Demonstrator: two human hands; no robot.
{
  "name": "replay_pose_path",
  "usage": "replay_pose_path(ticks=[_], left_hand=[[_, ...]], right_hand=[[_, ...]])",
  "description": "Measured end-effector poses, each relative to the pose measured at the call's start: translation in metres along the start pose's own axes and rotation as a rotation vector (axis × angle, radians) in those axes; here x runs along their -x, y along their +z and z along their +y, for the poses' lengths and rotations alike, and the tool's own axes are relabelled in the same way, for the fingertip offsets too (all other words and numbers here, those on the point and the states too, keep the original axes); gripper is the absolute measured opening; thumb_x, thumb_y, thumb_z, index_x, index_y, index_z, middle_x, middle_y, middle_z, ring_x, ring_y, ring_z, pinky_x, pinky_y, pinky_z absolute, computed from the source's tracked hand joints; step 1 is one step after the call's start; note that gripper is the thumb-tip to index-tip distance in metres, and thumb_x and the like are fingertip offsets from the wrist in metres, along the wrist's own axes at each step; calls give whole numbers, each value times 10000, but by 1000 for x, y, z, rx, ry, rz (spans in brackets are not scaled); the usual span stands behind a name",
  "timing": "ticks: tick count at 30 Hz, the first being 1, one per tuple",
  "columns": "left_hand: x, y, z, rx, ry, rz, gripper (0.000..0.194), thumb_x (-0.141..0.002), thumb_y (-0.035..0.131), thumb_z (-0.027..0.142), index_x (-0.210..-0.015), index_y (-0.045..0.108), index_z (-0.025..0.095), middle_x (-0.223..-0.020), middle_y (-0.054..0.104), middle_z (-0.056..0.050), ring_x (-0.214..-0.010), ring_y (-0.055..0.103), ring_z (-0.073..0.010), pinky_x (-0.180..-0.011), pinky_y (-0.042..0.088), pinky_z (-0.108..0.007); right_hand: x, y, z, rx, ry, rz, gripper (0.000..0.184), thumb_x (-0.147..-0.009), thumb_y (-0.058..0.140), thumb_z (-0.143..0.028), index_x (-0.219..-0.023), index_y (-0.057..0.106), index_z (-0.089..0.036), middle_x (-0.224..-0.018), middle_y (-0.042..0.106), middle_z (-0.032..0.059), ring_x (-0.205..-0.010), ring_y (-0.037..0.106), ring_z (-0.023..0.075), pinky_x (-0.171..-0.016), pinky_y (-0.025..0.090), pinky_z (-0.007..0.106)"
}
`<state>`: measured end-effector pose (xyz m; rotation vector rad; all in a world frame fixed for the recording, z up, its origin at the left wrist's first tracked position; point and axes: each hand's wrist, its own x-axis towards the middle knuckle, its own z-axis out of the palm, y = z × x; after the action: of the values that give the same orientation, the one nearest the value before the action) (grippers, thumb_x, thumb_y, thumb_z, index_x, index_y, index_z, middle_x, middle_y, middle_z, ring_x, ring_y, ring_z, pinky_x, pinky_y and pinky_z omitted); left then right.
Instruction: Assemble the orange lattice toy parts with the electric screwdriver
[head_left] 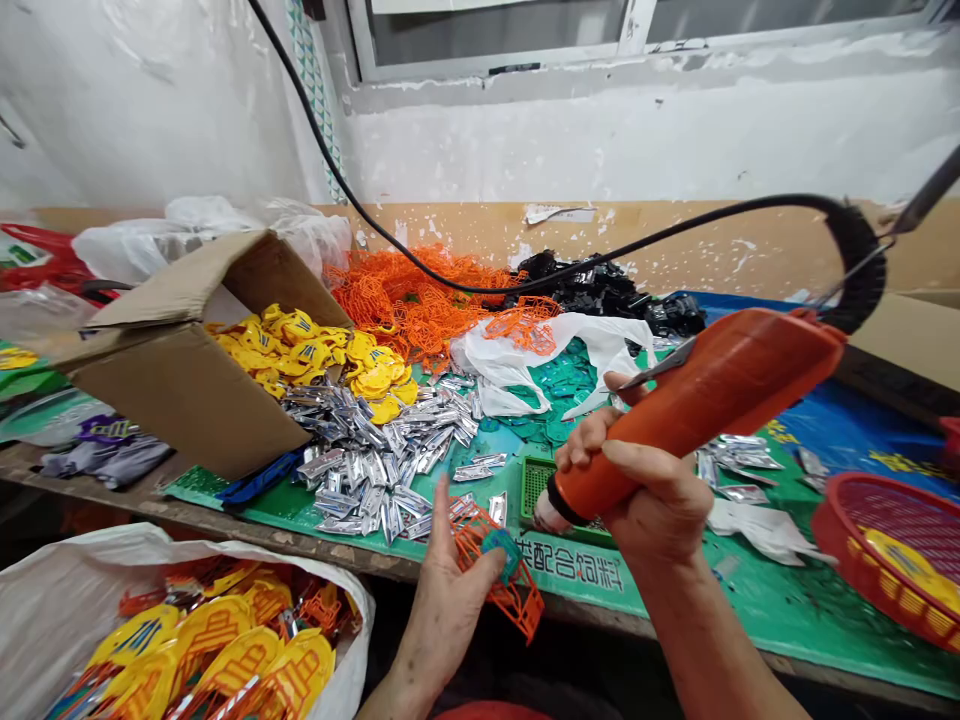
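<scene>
My right hand (660, 490) is wrapped around an orange electric screwdriver (697, 400), which is tilted with its lower end over a small green basket (534, 485). A black cable runs off its upper end. In my left hand (446, 610) is an orange plastic lattice frame (517, 605) with a teal plastic piece (504, 552) on it. The left thumb presses by the teal piece while the index finger points up. The frame hangs at the table's front edge, apart from the screwdriver. Just beyond the left hand lie many silver foil-like strips (367, 465).
A cardboard box (180, 385) spills yellow discs (300, 345). Behind are heaps of orange frames (420, 290), black parts (600, 285) and teal pieces (559, 390) in a white bag. A red basket (840, 540) stands right; a white sack (352, 610) of yellow-orange assemblies sits front left.
</scene>
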<state>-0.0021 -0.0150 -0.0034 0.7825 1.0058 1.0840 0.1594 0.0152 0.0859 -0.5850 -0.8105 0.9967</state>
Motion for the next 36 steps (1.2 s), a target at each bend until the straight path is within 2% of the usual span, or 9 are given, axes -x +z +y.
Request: replay_pose_path(ticks=[3,6,13,19,24,30,36], left_hand=[[-1,-4,-1,-123,-34,-167,603,-733,704,262,-1321,584,203,-1131,720,-53,-991,654,-228,-908,478,-328],[-2,-1,-2,-149,-37,-222,421,-726,709,274,-1137,724,186,-1000,750,-41,-910,660,-217,-877,474,-320],[-1,9,-2,24,-102,-158,283,-649,792,267,-908,782,152,-706,708,-27,-697,634,-160,-717,490,-259],[-4,9,-7,63,-112,-122,243,-632,807,249,-852,784,151,-722,721,-27,-667,612,-132,-693,475,-237],[-6,7,-13,32,-84,-76,142,-633,806,262,-707,755,152,-621,657,14,-585,527,-89,-610,405,-194],[-3,11,-7,-81,-76,-72,155,-631,783,287,-626,709,151,-541,567,30,-533,464,-95,-560,363,-215],[-1,14,-1,-149,-45,-68,152,-636,753,295,-599,700,158,-524,539,31,-524,439,-102,-551,356,-227]], right_hand=[[-1,1,0,-51,59,-25,416,-594,642,-179,-1007,638,-230,-598,548,-48,-495,513,108,-524,476,287],[0,3,-1,-64,91,-35,423,-581,645,-194,-1001,640,-244,-594,545,-48,-492,504,110,-522,478,291],[3,6,-2,-56,86,-49,415,-583,637,-192,-993,645,-259,-591,536,-49,-488,493,112,-514,473,291],[1,4,3,-87,99,-62,389,-583,647,-187,-969,658,-228,-592,545,-39,-489,500,116,-515,480,292],[2,2,2,-80,85,-54,444,-585,643,-181,-1023,643,-254,-601,547,-41,-493,508,120,-517,481,295],[3,2,-1,-57,76,-53,418,-582,642,-185,-995,648,-252,-600,555,-39,-496,510,121,-516,476,293],[6,1,0,-56,94,-111,366,-594,662,-186,-957,656,-237,-619,561,-33,-519,524,130,-519,468,299]])
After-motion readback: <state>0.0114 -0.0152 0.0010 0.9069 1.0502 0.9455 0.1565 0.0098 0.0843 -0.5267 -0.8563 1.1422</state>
